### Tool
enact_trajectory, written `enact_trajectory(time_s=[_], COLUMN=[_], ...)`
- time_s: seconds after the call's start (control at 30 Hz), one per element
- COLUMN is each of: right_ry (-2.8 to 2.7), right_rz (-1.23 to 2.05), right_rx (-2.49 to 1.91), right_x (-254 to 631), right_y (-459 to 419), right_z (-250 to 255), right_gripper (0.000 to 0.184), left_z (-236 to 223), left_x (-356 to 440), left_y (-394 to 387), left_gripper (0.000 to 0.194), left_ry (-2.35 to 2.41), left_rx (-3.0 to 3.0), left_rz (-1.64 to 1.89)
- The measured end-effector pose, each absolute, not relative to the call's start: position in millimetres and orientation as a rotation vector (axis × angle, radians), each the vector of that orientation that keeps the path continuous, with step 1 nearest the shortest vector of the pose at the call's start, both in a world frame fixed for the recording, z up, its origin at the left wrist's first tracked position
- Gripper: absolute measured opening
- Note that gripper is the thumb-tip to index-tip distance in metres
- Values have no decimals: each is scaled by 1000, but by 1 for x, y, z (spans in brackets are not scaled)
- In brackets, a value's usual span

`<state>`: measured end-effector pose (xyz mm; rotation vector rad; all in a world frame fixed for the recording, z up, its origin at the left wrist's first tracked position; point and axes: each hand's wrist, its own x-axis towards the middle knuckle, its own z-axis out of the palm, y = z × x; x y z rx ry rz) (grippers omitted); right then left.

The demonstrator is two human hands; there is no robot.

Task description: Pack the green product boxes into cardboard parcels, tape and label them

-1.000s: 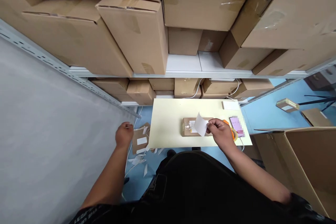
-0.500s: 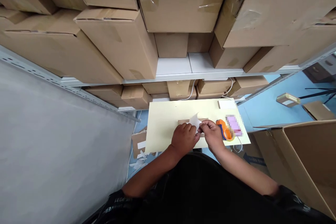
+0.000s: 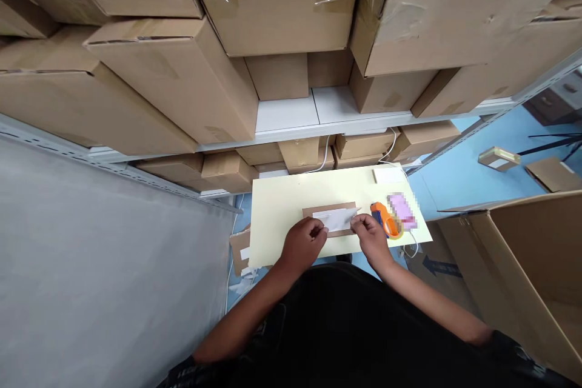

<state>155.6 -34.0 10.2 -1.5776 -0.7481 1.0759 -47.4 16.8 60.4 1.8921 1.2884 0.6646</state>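
Note:
A white paper label (image 3: 339,219) is stretched out flat between my hands, just over or on a small cardboard box (image 3: 310,212); whether it touches the box I cannot tell. My left hand (image 3: 304,244) is closed in a pinch at the label's lower left. At the label's right edge, my right hand (image 3: 370,237) pinches it between thumb and finger. Right of that hand, an orange tape dispenser (image 3: 384,218) lies on the pale yellow table (image 3: 273,218). Part of the box's front is hidden by the label and my fingers.
A phone (image 3: 402,209) with a blurred screen and a white flat block (image 3: 387,176) lie on the table's right side. Shelves (image 3: 291,124) full of cartons rise behind it. A large open carton (image 3: 491,242) stands at right; paper scraps (image 3: 243,279) litter the floor at left.
My left hand came in from the left to the label. The label, earlier held up and curled in my right hand, is now spread flat over the box. The view shifted slightly right.

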Motion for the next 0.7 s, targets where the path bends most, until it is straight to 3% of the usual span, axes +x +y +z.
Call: enact_trajectory(time_s=[0.2,0.7], right_ry=[-741,-489], right_rz=[1306,1679], right_rx=[-1686,-1513], right_x=[168,153], right_y=[-45,-43], right_z=[-31,-20], right_gripper=[39,48], left_z=[61,55], left_x=[-72,-85], left_y=[11,10], left_gripper=[20,27], left_ry=[1248,1151], left_rx=[1572,1320], left_rz=[650,557])
